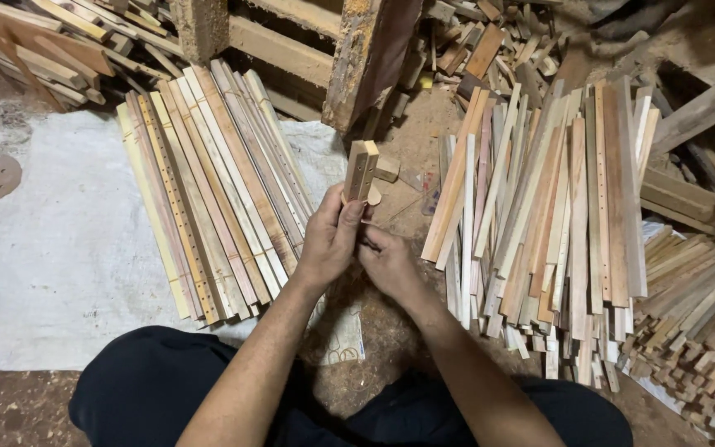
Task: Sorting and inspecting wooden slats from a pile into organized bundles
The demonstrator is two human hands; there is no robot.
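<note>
Wooden slats (361,170), a short pair pressed face to face, stand upright at the centre of my view, above the sawdust floor (407,132). My left hand (330,236) is clamped around their lower end; my right hand (386,261) is curled against the base, though I cannot tell what it grips. They look light and stiff, best pinched low across the flat faces. The lower ends are hidden behind my fingers. Long strips (208,190) lie to the left, mixed strips (548,215) to the right.
</note>
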